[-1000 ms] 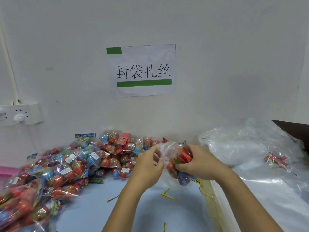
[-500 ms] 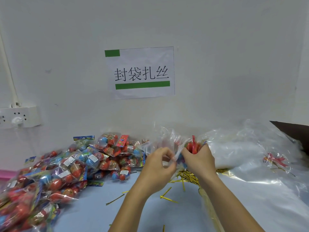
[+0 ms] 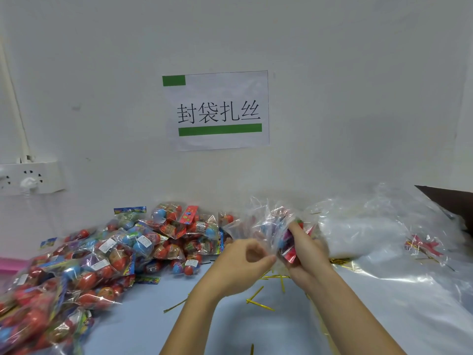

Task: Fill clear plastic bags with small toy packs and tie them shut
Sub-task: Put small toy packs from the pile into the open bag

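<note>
Now, left hand (image 3: 240,262): pinches bag (image 3: 266,224) neck.
Right hand (image 3: 305,252): grips toy packs (image 3: 290,248) through film.
Risk: loosened pinch, packs spill.

I've got a crinkled clear plastic bag (image 3: 271,226) up off the table, its mouth flaring upward and blurred. Inside it sit red and blue small toy packs (image 3: 290,248), bunched low in the bag. My right hand (image 3: 307,254) grips the filled part from the side; my left hand (image 3: 240,265) pinches the film just beside it. To the left, a heap of sealed clear bags of red and blue egg-shaped toys (image 3: 107,254) lies on the light blue table (image 3: 143,326). Thin gold twist ties (image 3: 258,301) lie scattered below my hands. Right of me, a loose pile of empty clear bags (image 3: 384,237).
</note>
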A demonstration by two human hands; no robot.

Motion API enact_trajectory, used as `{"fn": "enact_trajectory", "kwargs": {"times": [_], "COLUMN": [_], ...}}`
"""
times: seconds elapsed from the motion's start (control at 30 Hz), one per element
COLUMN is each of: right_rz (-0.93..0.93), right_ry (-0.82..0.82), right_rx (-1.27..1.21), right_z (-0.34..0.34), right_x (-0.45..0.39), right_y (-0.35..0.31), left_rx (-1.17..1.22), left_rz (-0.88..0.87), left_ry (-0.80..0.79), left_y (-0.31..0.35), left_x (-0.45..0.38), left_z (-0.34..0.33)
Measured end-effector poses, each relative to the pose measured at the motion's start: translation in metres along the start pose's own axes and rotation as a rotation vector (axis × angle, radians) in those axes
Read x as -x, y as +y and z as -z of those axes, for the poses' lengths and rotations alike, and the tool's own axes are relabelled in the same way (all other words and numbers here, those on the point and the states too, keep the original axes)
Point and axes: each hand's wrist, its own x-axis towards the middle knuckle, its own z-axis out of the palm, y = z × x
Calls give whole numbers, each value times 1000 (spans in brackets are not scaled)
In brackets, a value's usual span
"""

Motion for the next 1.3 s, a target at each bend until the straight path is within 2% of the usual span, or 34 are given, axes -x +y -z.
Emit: {"fn": "enact_trajectory", "kwargs": {"times": [0.03,0.1,0.17,0.2,0.27,0.37,0.47,0.63,0.8,0.87,1.07,1.23,1.3], "right_rz": [2,17,16,16,20,47,98,168,167,172,254,205,189], "right_ry": [-10,-39,-90,-130,-220,-348,-414,-397,-475,-449,-204,-193,-226], "right_rx": [7,60,102,116,175,299,442,536,627,653,642,557,570], "right_z": [1,1,1,0,-1,-4,-5,-6,-8,-9,-8,-9,-9], "right_x": [-1,-1,1,3,6,11,16,16,20,21,12,17,19], "right_y": [1,3,3,2,2,0,-2,-1,-4,-4,-2,-3,-3], "left_rx": [-10,-47,-134,-194,-310,-394,-213,96,242,274,275,279,250], "left_rz": [20,26,-86,-168,-269,-252,-318,-271,-328,-329,-298,-238,-225], "left_ry": [46,242,471,525,509,418,422,531,521,507,456,411,461], "left_y": [0,0,0,0,-2,-4,-4,0,10,11,9,8,10], "left_x": [0,-2,-4,-6,-8,-7,-5,-4,-3,-3,-3,-3,-2], "left_z": [3,8,12,14,17,22,24,20,12,13,13,10,9]}}
